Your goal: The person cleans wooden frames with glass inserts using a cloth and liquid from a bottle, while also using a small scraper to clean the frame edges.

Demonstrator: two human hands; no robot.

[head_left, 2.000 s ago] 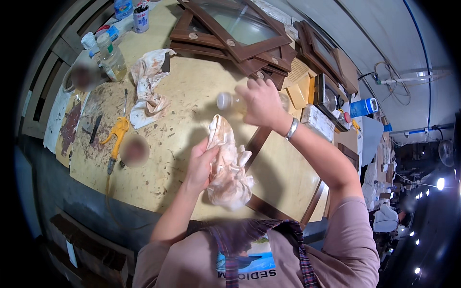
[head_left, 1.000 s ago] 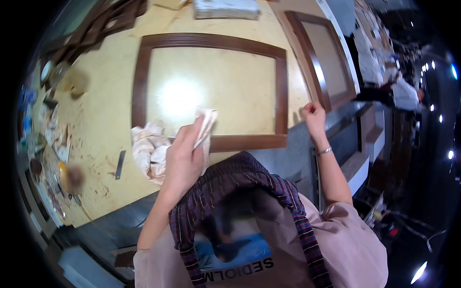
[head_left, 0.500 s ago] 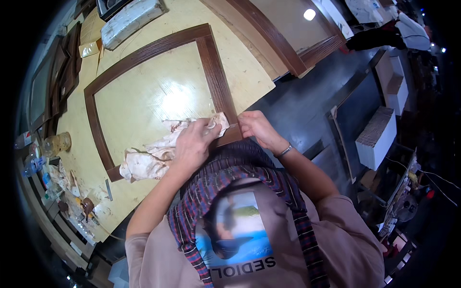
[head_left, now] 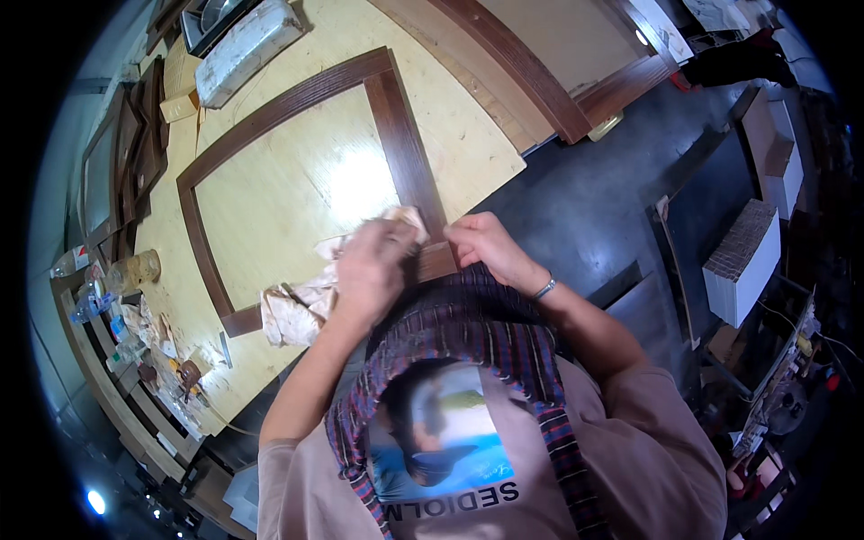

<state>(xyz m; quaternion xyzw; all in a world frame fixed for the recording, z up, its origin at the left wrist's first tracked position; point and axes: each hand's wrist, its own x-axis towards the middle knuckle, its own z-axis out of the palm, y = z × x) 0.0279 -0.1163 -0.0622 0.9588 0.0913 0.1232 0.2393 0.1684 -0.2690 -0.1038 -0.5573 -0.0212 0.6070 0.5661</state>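
A dark brown wooden frame (head_left: 405, 148) lies flat on the pale worktable (head_left: 481, 148), its near right corner at the edge close to my body. My left hand (head_left: 371, 270), smeared by motion, presses a stained whitish rag (head_left: 297, 313) on the frame's near side by that corner. Part of the rag trails left over the near rail. With fingers and thumb, my right hand (head_left: 490, 247) grips the frame's outer edge at the same corner. Under the left hand, some of the rag and wood is hidden.
Another brown frame (head_left: 513, 58) lies at the far right, and several frames (head_left: 135, 171) lean at the left. A silvery wrapped block (head_left: 247, 54) lies at the back. Plastic bottles, including an amber one (head_left: 139, 268), stand left. White boxes (head_left: 745, 270) are at right.
My left hand has shifted slightly with the rag along the near side by the corner. The right hand keeps its hold at the edge. The whole view has turned a little.
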